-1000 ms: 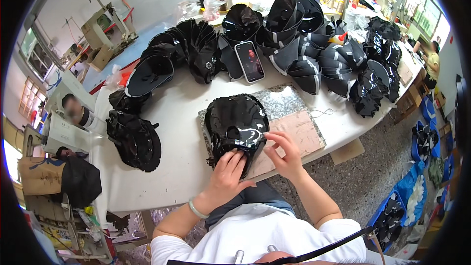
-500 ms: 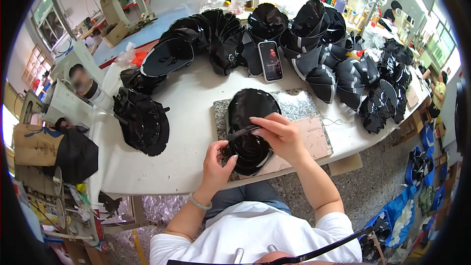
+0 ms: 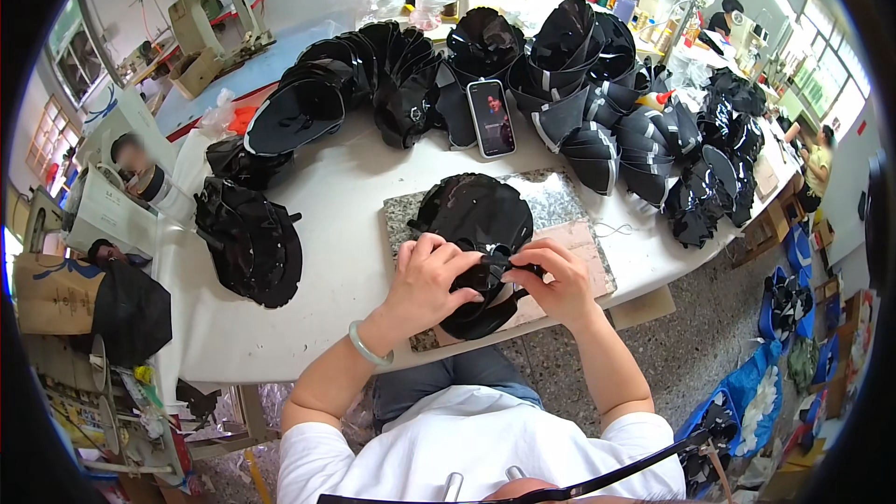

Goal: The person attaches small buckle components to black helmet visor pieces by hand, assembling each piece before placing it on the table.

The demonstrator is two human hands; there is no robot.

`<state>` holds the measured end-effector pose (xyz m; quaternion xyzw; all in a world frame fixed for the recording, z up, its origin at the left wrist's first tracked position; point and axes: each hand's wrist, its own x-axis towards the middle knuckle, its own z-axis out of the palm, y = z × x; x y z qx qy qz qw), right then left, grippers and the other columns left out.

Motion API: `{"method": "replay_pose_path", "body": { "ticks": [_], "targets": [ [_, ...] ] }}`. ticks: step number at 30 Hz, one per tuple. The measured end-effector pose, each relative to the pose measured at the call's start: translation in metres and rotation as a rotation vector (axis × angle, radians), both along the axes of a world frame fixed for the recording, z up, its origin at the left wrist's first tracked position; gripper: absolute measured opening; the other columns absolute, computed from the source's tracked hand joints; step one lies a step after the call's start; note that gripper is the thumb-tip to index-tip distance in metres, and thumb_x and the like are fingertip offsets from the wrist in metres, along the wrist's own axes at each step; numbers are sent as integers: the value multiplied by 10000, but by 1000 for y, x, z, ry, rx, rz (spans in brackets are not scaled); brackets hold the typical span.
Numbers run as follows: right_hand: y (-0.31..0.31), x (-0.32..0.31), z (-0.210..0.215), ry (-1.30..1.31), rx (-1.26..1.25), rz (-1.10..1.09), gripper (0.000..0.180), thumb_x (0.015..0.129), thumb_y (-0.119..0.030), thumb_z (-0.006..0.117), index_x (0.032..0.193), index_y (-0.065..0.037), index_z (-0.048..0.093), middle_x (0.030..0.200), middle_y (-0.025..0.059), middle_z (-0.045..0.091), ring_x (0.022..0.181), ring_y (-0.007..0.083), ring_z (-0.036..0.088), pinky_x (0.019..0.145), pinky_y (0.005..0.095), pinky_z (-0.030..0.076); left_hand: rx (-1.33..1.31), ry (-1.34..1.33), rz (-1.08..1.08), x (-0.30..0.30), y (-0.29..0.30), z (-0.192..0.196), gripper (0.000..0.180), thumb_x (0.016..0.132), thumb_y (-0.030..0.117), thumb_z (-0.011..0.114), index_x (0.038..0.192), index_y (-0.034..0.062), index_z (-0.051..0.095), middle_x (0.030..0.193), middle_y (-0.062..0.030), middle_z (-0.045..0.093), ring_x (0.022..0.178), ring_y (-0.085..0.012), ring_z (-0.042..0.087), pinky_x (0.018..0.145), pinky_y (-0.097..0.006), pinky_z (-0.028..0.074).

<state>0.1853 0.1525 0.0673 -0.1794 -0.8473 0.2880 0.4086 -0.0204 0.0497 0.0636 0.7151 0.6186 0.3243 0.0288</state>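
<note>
A glossy black shoe upper (image 3: 476, 210) lies in front of me on a speckled stone slab (image 3: 401, 215). My left hand (image 3: 434, 280) is closed, its thumb and fingers pinching the near part of the upper. Beside it, my right hand (image 3: 560, 285) is closed on a narrow black strap (image 3: 523, 268) of the same upper. The fingertips of both hands almost meet over the upper. Below them, the rounded black near end (image 3: 476, 317) curves toward the table's front edge. My fingers hide part of the strap.
More black uppers (image 3: 247, 243) lie at the left; a long nested row (image 3: 359, 70) and stacked pieces (image 3: 597, 154) stand behind. A lit phone (image 3: 492, 119) leans among them. Sewing machines (image 3: 201, 23) stand farther back. Blue bins (image 3: 733, 420) are on the floor at right. Another person (image 3: 817, 163) sits far right.
My left hand has moved up and over the upper, and my right hand has come slightly lower. The strap, stretched between my hands before, is now down against the upper. The whole view has shifted slightly.
</note>
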Motion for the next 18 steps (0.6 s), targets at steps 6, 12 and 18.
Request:
{"method": "replay_pose_path", "body": {
  "ticks": [6, 12, 18],
  "targets": [
    [3, 1, -6, 88, 12, 16, 180, 788, -14, 747, 959, -41, 696, 894, 89, 678, 654, 197, 637, 559, 281, 494, 51, -92, -68, -2, 10, -8, 253, 824, 232, 734, 1049, 117, 726, 832, 8, 681, 874, -173, 579, 851, -344, 366],
    [0, -7, -4, 78, -6, -52, 164, 803, -6, 728, 962, -32, 695, 858, 101, 677, 645, 215, 638, 557, 291, 495, -306, -1008, -159, -11, 14, -11, 258, 925, 200, 667, 1126, 42, 704, 916, -48, 715, 814, -107, 654, 737, -260, 496],
    [2, -16, 2, 85, -9, -28, 145, 814, -10, 716, 955, -32, 691, 815, 108, 670, 656, 238, 642, 572, 305, 501, -345, -1042, -169, -17, 12, -15, 249, 920, 100, 664, 1145, -5, 682, 1008, -75, 691, 939, -137, 656, 865, -228, 510]
  ]
}}
